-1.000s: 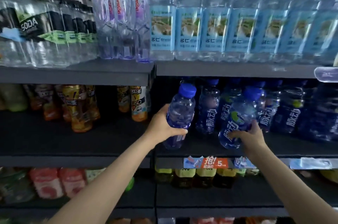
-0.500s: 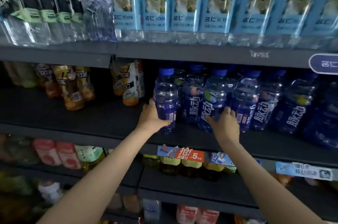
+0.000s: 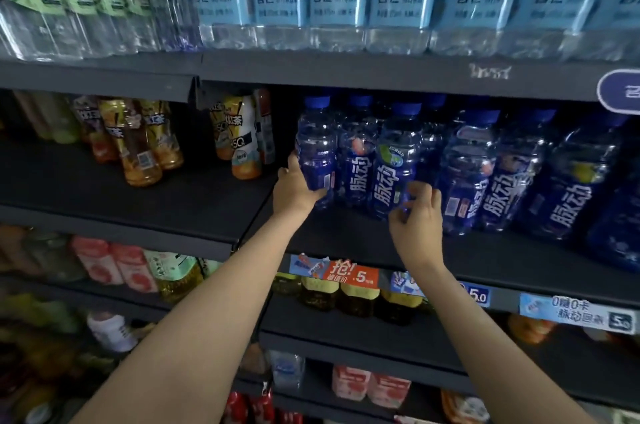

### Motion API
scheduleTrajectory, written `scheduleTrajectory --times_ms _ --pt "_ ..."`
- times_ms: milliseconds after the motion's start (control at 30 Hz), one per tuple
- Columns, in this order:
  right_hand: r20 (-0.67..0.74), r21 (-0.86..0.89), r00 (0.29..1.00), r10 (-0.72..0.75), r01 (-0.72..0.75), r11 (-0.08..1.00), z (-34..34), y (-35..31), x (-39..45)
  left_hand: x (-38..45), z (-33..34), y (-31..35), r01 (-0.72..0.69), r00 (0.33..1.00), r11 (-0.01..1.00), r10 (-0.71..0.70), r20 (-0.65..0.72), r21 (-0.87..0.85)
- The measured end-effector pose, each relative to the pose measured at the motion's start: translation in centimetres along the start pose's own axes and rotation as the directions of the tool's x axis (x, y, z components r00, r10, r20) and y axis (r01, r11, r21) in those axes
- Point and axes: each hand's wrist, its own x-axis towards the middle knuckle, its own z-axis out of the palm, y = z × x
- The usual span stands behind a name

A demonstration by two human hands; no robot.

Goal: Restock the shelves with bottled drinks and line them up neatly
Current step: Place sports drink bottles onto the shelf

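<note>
Blue-capped, the leftmost blue bottle (image 3: 317,146) is gripped low on its left side by the left hand (image 3: 294,188), upright at the left end of its row on the middle shelf (image 3: 346,240). The neighbouring front bottle (image 3: 394,160) is pinched near its base by the curled fingers of the right hand (image 3: 417,215). Further blue bottles (image 3: 512,174) are crowded to the right, tea bottles (image 3: 138,143) are kept well apart on the left, and price tags (image 3: 349,276) are fixed along the front edge.

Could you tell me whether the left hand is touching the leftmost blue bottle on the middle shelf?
Touching. The head view shows the left hand wrapped around the lower body of the leftmost blue bottle, thumb across its front, with no gap visible.
</note>
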Motion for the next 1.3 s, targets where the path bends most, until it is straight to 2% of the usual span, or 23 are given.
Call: scheduleTrajectory --times_ms 167,200,267,333,400,500,567,633,733,767,800,867,933,1067,1200,1300 --pt "-0.043 -0.019 0.986 -0.161 0.160 0.987 0.5 -1.2 -1.2 -0.5 -1.3 -1.7 -0.076 0.996 0.990 0.081 0.032 -0.123" --pt "-0.043 -0.016 0.983 -0.181 0.181 0.983 1.0 -1.8 -1.5 -1.3 -2.2 -2.6 -0.126 0.992 0.982 0.122 -0.035 -0.143" --pt "-0.024 0.002 0.973 -0.228 0.229 0.974 2.3 -3.6 -2.2 -3.6 -4.4 -4.8 -0.238 0.948 0.948 0.178 -0.265 -0.213" --pt "0.020 0.044 0.954 -0.299 0.298 0.954 4.6 -6.3 -2.9 -6.4 -6.8 -8.0 -0.285 0.887 0.925 0.156 -0.434 -0.250" --pt "0.082 0.098 0.922 -0.379 0.371 0.923 7.8 -9.4 -4.1 -9.0 -9.0 -12.4 -0.215 0.886 0.939 0.072 -0.459 -0.268" --pt "0.225 0.156 0.833 -0.506 0.482 0.862 14.2 -14.2 -7.7 -12.9 -12.6 -21.6 0.069 0.903 0.975 -0.151 -0.401 -0.211" --pt "0.371 0.131 0.743 -0.557 0.552 0.823 19.6 -17.0 -11.3 -16.5 -15.8 -28.9 0.273 0.862 0.951 -0.310 -0.401 -0.148" --pt "0.576 0.106 0.601 -0.553 0.616 0.780 25.2 -19.5 -15.4 -20.7 -19.5 -36.3 0.477 0.775 0.871 -0.480 -0.412 -0.118" --pt "0.859 0.100 0.300 -0.416 0.698 0.710 33.5 -23.4 -21.9 -27.1 -25.6 -46.6 0.772 0.520 0.603 -0.780 -0.348 -0.200" --pt "0.908 0.114 0.216 -0.360 0.698 0.707 36.0 -24.7 -24.0 -29.0 -27.7 -49.7 0.825 0.440 0.517 -0.842 -0.312 -0.230" --pt "0.937 0.133 0.146 -0.318 0.691 0.710 38.5 -26.0 -26.1 -30.6 -29.7 -52.6 0.858 0.390 0.454 -0.879 -0.273 -0.238" --pt "0.965 0.160 0.045 -0.260 0.686 0.710 43.4 -28.3 -30.0 -33.5 -33.5 -57.7 0.903 0.334 0.379 -0.916 -0.223 -0.205" --pt "0.981 0.156 -0.019 -0.191 0.660 0.735 47.6 -30.3 -33.5 -35.8 -36.8 -61.5 0.933 0.288 0.320 -0.938 -0.194 -0.163" --pt "0.993 0.115 -0.091 -0.075 0.590 0.800 54.3 -33.7 -38.6 -36.0 -42.8 -66.8 0.946 0.294 0.312 -0.940 -0.174 -0.088" --pt "0.991 0.082 -0.130 -0.009 0.568 0.819 61.2 -35.3 -41.9 -33.0 -45.7 -71.6 0.925 0.375 0.381 -0.914 -0.157 -0.010" --pt "0.990 0.052 -0.139 0.040 0.601 0.798 67.0 -35.5 -44.3 -30.8 -45.9 -75.5 0.918 0.396 0.396 -0.915 -0.084 0.016"
